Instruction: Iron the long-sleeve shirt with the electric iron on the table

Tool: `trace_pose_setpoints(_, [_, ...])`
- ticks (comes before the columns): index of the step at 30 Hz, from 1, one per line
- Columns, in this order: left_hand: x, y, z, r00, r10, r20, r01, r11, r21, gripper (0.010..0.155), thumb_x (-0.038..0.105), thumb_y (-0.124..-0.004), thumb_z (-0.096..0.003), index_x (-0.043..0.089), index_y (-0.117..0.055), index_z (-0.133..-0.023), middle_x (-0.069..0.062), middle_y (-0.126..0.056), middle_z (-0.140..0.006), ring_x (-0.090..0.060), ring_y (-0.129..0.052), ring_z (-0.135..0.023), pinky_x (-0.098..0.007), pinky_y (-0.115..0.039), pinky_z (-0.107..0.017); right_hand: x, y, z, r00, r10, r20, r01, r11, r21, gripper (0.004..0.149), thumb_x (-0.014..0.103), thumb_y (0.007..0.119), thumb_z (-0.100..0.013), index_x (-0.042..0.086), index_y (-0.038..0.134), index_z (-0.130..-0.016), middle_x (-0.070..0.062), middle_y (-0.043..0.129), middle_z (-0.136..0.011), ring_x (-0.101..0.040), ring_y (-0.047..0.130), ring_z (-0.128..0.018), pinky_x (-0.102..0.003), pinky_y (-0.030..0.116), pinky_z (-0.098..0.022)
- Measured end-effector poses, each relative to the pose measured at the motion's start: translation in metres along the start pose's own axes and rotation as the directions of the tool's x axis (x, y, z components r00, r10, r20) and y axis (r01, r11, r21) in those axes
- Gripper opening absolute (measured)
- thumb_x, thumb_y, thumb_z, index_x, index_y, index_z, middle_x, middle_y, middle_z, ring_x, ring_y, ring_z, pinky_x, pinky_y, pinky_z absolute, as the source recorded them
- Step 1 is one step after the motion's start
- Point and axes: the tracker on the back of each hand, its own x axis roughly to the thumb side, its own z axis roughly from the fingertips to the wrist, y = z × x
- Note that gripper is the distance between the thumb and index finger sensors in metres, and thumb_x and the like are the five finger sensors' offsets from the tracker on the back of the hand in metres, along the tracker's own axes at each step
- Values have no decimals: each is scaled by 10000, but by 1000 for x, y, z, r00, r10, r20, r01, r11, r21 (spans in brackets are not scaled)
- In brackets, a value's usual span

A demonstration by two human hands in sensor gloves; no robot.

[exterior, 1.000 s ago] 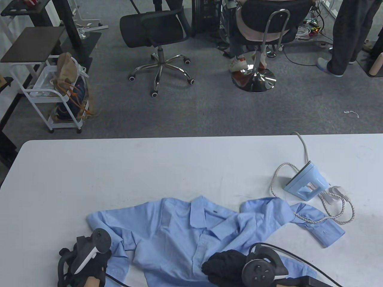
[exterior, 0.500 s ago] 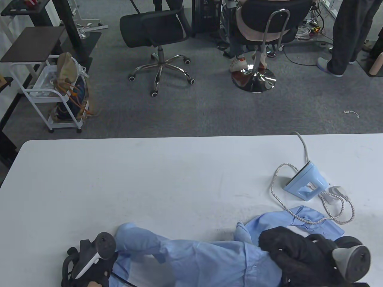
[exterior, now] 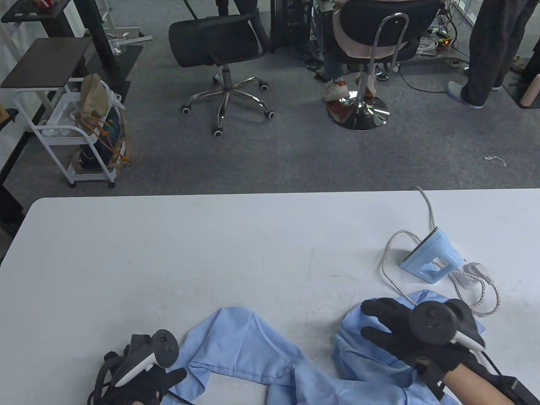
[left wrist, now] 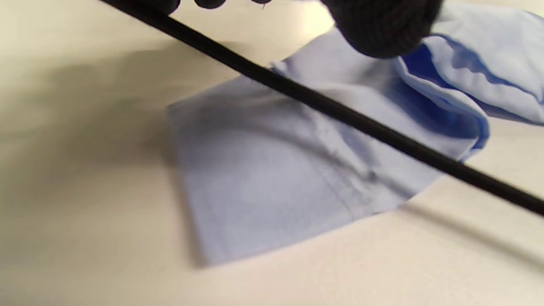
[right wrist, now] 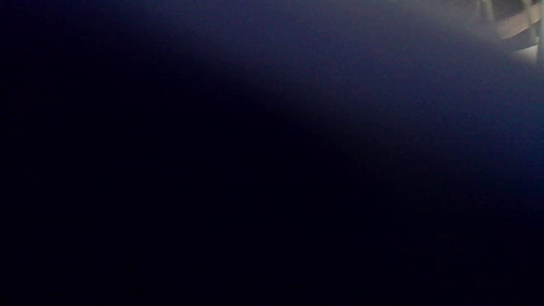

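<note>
The light blue long-sleeve shirt [exterior: 253, 350] lies bunched and twisted along the table's near edge. My left hand [exterior: 168, 377] is at the bottom left and pinches the shirt's left end. In the left wrist view a gloved fingertip [left wrist: 382, 29] sits on a fold of the shirt [left wrist: 263, 178]. My right hand [exterior: 371, 322] grips the bunched right part of the shirt, thumb and fingers pointing left. The right wrist view is dark, covered by cloth. The pale blue iron [exterior: 430, 256] stands on its heel to the right, beyond my right hand, and neither hand touches it.
The iron's white braided cord [exterior: 485, 295] loops beside it and over the shirt's right end. The white table [exterior: 190, 253] stretches away bare beyond the shirt. Past the far edge are office chairs [exterior: 219, 38], a white cart [exterior: 84, 139] and a standing person's legs [exterior: 485, 50].
The shirt, spread flat a second ago, got lifted and turned over into a twisted bunch. My right hand swung to the right and then back left with it. My left hand shifted slightly right.
</note>
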Motion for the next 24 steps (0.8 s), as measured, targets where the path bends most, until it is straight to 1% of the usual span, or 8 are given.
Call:
trace_pose_setpoints(3, [-18,-7,-3,999,5,-43,-6,1000,-22,928,561,-627,-564,99,-138,-1203,-345,-170,-1220,-621,-331,-1135,-846,-222,-672,12,39,-35,933,356,55,-356,892,277,802,519,774,-563,199,371,-1179,-266,313,-1197,-624,476,-1031,-797,505,-659])
trace_pose_setpoints(6, [-27,-24,-11,998,-14,-62,5,990,-142,1028,593,-663,-536,73,-55,-1182,-357,-84,-1201,-634,-292,-1135,-850,-216,-673,17,76,-52,822,556,128,-560,743,367,959,594,795,-509,211,229,-1183,-272,192,-1198,-618,383,-1046,-790,482,-676])
trace_pose_setpoints(9, [-28,-29,-11,999,-38,-38,36,998,-46,1003,583,-685,-505,63,-160,-1183,-374,-136,-1197,-648,-307,-1117,-846,-243,-679,15,90,-59,804,583,116,-573,710,410,909,595,735,-483,90,353,-1135,-279,366,-1152,-525,590,-995,-721,581,-656])
trace_pose_setpoints(11, [-27,-30,-7,999,-33,-1,33,995,98,805,527,-717,-523,132,-409,-1154,-331,-281,-1210,-594,-417,-1124,-837,-280,-679,16,86,-53,839,543,43,-531,798,285,538,396,811,-545,42,719,-940,-219,675,-1018,-448,812,-842,-685,665,-593])
trace_pose_setpoints(12, [-26,-31,-6,1000,-26,5,26,993,119,735,500,-729,-528,142,-495,-1126,-324,-324,-1204,-590,-448,-1117,-836,-294,-677,15,85,-50,817,574,63,-569,781,258,465,354,832,-535,35,787,-870,-204,765,-948,-402,893,-758,-661,711,-560])
trace_pose_setpoints(14, [-26,-31,-3,1000,-13,25,9,986,166,603,451,-747,-551,148,-629,-1058,-288,-403,-1195,-566,-489,-1117,-834,-297,-678,13,71,-34,766,640,54,-633,739,231,440,360,822,-539,58,794,-857,-187,785,-926,-355,925,-720,-630,740,-552])
trace_pose_setpoints(19, [-23,-31,0,997,-48,55,34,972,233,516,403,-780,-556,125,-746,-989,-245,-536,-1171,-545,-550,-1108,-836,-310,-670,13,-18,49,893,428,-140,-449,870,-204,434,332,839,-533,27,812,-840,-221,795,-906,-363,950,-663,-630,756,-514])
trace_pose_setpoints(24, [-12,-31,0,990,-68,127,43,982,186,580,436,-780,-551,130,-696,-1036,-274,-481,-1187,-569,-489,-1113,-845,-272,-649,10,-104,155,864,344,-369,-504,623,-598,432,320,845,-533,16,817,-839,-230,796,-908,-373,951,-660,-638,755,-514])
